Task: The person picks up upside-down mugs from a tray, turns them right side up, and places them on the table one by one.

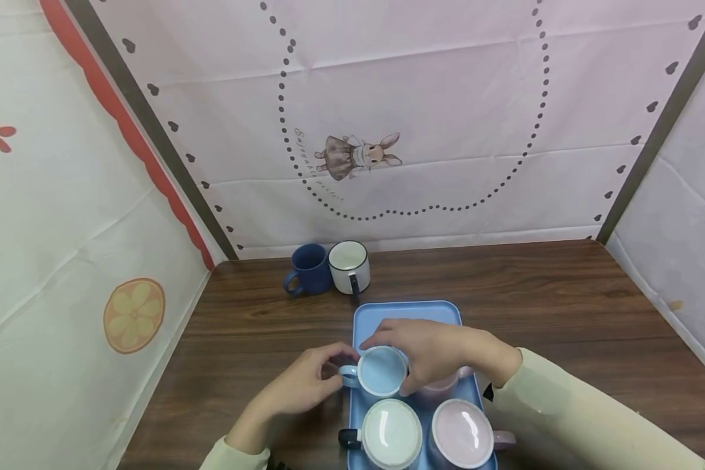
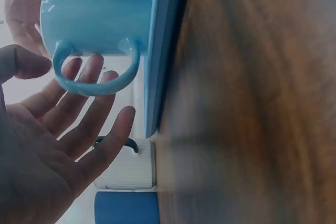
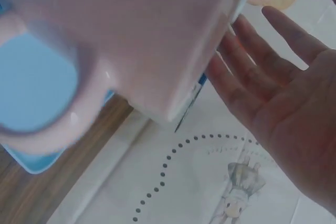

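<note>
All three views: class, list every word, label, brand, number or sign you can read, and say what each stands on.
"perfect": small curved writing by the rabbit, on the back cloth.
"Enj...": start of the word beside it, same cloth; the rest is too small to read surely.
Right wrist view: the cloth's writing is too blurred to read.
Mugs, tray: no lettering shows.

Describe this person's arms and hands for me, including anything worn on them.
Both hands, left hand and right hand, are bare, without gloves, and no rings show on the fingers. The left sleeve and right sleeve are long, plain and pale yellowish. A small black piece shows beside the right cuff; what it is cannot be told.
</note>
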`<state>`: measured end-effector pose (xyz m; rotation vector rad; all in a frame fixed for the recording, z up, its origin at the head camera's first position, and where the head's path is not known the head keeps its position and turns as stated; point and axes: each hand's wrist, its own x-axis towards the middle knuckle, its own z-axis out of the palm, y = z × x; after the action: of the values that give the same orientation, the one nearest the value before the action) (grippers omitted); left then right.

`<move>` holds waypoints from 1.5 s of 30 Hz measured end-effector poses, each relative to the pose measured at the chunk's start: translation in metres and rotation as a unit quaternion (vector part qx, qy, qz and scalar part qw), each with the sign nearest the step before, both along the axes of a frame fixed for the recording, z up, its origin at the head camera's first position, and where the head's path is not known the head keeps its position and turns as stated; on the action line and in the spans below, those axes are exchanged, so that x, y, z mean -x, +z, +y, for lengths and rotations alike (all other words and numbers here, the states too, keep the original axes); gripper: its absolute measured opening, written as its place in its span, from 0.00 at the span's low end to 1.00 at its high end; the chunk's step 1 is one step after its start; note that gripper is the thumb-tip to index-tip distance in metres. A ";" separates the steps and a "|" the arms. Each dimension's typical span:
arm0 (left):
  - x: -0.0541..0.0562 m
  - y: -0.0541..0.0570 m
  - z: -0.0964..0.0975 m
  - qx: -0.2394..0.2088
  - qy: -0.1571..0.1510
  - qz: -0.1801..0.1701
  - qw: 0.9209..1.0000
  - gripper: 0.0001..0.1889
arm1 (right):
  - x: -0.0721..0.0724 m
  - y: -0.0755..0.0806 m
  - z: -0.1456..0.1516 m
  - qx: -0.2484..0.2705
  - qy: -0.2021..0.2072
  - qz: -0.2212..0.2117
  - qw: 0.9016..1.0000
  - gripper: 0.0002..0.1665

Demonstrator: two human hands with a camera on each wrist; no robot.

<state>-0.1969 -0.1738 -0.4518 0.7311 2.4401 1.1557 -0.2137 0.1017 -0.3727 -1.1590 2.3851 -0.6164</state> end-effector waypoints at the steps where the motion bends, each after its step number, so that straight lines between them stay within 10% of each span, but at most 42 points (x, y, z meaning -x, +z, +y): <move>1: -0.001 -0.001 0.001 0.002 -0.002 0.005 1.000 0.22 | -0.001 -0.002 -0.001 -0.004 0.001 0.010 1.000 0.49; 13: 0.002 -0.005 0.006 0.038 0.001 0.011 0.999 0.08 | -0.009 -0.015 -0.016 -0.069 -0.011 0.085 0.994 0.53; 30: 0.002 -0.007 -0.001 0.009 -0.007 0.028 1.000 0.06 | -0.004 -0.024 -0.020 -0.074 0.008 0.072 0.995 0.51; 45: 0.010 0.020 0.002 -0.006 0.035 0.070 0.997 0.06 | 0.008 -0.006 -0.011 -0.026 -0.006 0.047 0.999 0.51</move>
<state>-0.2073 -0.1719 -0.4320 0.7595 2.5959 1.1825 -0.2221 0.0911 -0.3788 -1.1775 2.4734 -0.5094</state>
